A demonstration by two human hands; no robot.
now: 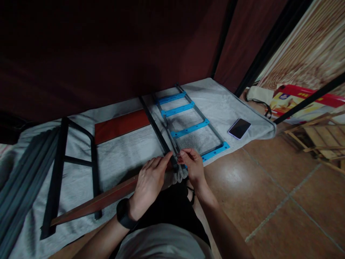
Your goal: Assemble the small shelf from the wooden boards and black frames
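My left hand [149,183] rests on the near end of a long black metal bar [156,127], its fingers closed over it beside a brown wooden plank [99,201]. Just to its right, my right hand [192,165] has its fingertips pinched together at the bar's end, holding something too small to make out. Right behind the hands lies a grey frame with blue crosspieces [190,127] on a grey blanket [121,158].
A red board [121,126] and a black metal frame [78,162] lie on the blanket to the left, with dark slats [24,172] at the far left. A phone [239,128] lies on the blanket's right end. Wooden parts and a red box [304,99] sit on the tiled floor.
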